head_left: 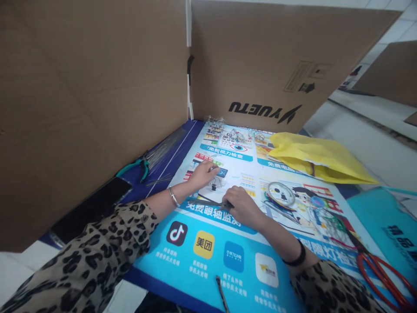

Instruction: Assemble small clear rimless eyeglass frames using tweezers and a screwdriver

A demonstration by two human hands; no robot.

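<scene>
My left hand point(204, 174) is over the printed poster sheet, its thumb and fingers pinched together. Just beneath those fingertips shows a small bent wire piece point(214, 184); whether the pinch grips it cannot be made out. To the right and nearer me, my right hand point(243, 208) is closed around a slim dark tool point(208, 202). This tool points left, and its kind is unclear because the fingers cover one end. Right of my right hand lies a round wire spool point(280, 194). Several small wire shapes point(239, 135) rest at the far side of the sheet.
Cardboard panels point(254, 56) stand behind and left. Along the left are teal-handled pliers point(145, 170), straight wires point(167, 148) and a dark flat device point(94, 211). A yellow bag point(316, 154), a teal pouch point(384, 221) and red-handled scissors point(378, 270) lie right. A thin dark rod point(222, 293) lies in front.
</scene>
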